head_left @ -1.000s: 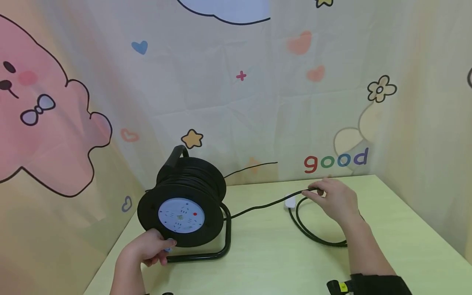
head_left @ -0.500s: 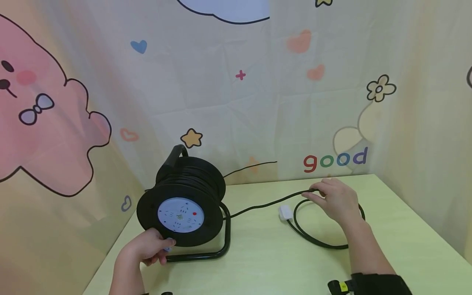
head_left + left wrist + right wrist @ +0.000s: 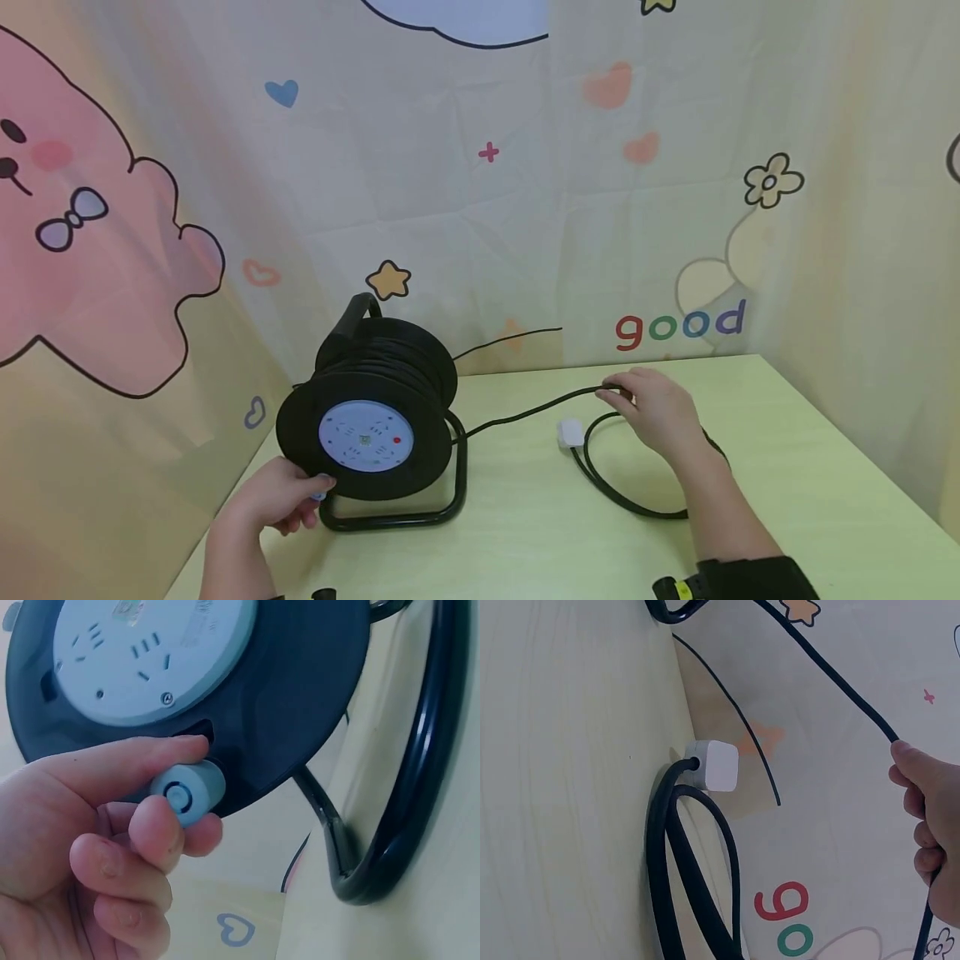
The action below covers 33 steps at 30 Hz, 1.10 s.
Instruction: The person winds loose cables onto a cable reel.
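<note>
A black cable reel (image 3: 442,467) with a pale round socket panel (image 3: 366,436) stands on the table at left centre in the head view. My left hand (image 3: 273,496) pinches a small light-coloured crank knob (image 3: 199,784) at the lower rim of the reel, between thumb and fingers. Dark cable (image 3: 513,416) runs from the reel's right side to my right hand (image 3: 656,408), whose fingers grip it above the table. Beyond that hand the free cable (image 3: 630,504) loops down on the tabletop and ends in a white plug (image 3: 570,433).
The reel rests on a black tubular stand (image 3: 393,522) and has a carrying handle (image 3: 348,325) on top. The pale table (image 3: 547,542) meets a printed curtain (image 3: 450,192) at its back edge. A thin black line (image 3: 510,338) shows on the curtain behind the reel.
My left hand and the knob have shifted left along the reel's lower rim, and the reel has turned slightly. My right hand has moved left with the cable; the white plug has slid left too.
</note>
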Each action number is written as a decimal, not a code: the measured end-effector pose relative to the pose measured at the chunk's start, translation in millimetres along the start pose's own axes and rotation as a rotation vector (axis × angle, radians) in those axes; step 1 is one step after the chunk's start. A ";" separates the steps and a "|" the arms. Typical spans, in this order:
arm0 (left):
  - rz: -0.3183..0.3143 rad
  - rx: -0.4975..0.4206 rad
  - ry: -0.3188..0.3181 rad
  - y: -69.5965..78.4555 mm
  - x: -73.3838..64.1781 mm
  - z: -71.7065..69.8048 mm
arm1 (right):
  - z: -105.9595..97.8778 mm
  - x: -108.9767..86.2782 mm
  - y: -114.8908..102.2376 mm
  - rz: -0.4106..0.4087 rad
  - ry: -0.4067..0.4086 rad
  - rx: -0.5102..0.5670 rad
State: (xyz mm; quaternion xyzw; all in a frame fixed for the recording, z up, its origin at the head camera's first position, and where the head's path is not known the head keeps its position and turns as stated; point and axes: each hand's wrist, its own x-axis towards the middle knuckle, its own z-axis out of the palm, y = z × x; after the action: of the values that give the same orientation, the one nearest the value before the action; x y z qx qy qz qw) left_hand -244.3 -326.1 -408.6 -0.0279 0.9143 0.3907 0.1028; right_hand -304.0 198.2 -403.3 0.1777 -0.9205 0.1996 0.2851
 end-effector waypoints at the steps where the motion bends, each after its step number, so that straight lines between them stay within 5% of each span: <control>1: 0.001 -0.014 0.010 -0.5 -0.4 -1.6 | 0.5 0.7 -3.5 0.006 -0.005 0.016; 14: 0.021 -0.113 0.170 -0.9 -8.8 -16.5 | 18.2 10.7 -38.9 -0.010 0.033 0.153; 25: 0.047 -0.269 0.265 7.8 -13.6 -27.1 | 37.8 18.9 -62.8 -0.095 0.146 0.215; 33: 0.041 -0.418 0.326 18.6 -16.7 -28.4 | 48.9 22.2 -77.2 -0.124 0.154 0.243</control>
State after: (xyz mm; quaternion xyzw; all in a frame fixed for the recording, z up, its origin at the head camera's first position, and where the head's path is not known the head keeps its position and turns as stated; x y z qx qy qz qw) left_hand -235.1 -334.1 -372.8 -0.0924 0.8188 0.5632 -0.0619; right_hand -309.3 104.4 -406.6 0.2517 -0.8522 0.3047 0.3429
